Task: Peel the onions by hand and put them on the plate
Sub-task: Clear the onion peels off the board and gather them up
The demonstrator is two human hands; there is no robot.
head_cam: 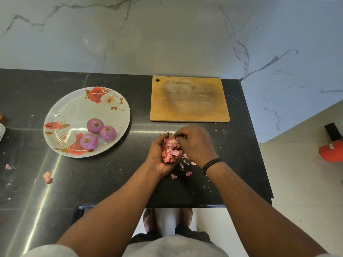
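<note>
Head view: left hand [159, 154] cups a wad of onion skins [169, 149] near the countertop's front edge, right hand [194, 143] pinching a flake; three peeled onions [95, 125] on plate [118, 106]; skins light, brittle, so pinch gently.

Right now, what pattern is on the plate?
Red and cream roses on white, on the plate holding three peeled onions; head view.

Three purple peeled onions [97, 132] sit on a white plate [74, 106] patterned with red roses; pink onion skins [170, 148], black bench [111, 173], tan cutting board [189, 101].
</note>
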